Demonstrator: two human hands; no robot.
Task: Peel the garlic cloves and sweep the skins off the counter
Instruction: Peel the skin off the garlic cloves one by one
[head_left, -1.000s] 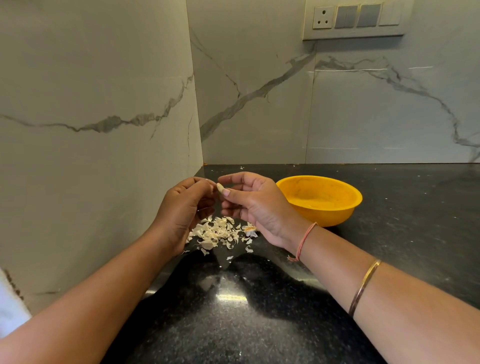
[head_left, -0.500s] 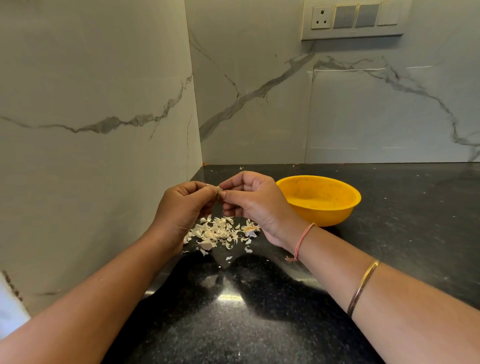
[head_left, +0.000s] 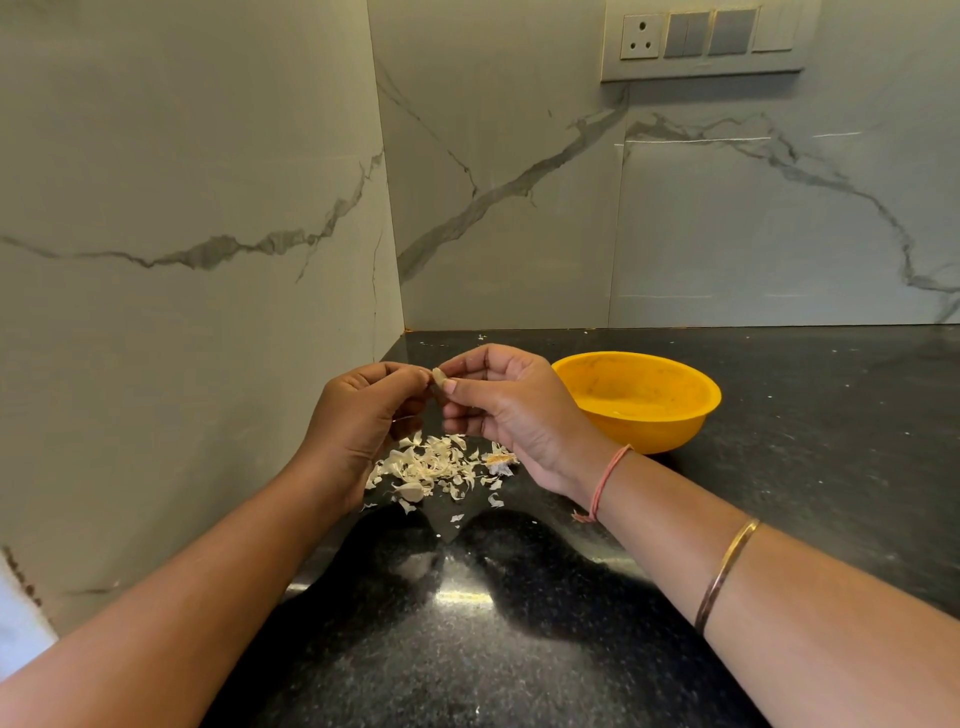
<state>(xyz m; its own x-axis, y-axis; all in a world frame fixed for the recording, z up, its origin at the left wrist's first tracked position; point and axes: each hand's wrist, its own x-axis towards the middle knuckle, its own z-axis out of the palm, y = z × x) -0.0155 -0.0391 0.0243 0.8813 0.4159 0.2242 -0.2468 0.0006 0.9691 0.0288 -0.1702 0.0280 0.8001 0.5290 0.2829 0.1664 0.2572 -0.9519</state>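
On the black desk (head_left: 467, 649), a pile of garlic skins (head_left: 436, 467) is lying directly below both hands. The left hand (head_left: 358, 415) and the right hand (head_left: 514, 410) are together pinching one garlic clove (head_left: 439, 378) at their fingertips, above the pile. Beside the right hand, a yellow bowl (head_left: 649, 436) is standing on the desk, near the marble wall (head_left: 727, 234).

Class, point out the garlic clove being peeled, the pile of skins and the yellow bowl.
garlic clove (head_left: 439, 378): head view, its pale exposed tip.
pile of skins (head_left: 434, 465): head view, middle of the heap.
yellow bowl (head_left: 649, 434): head view, outer front wall.
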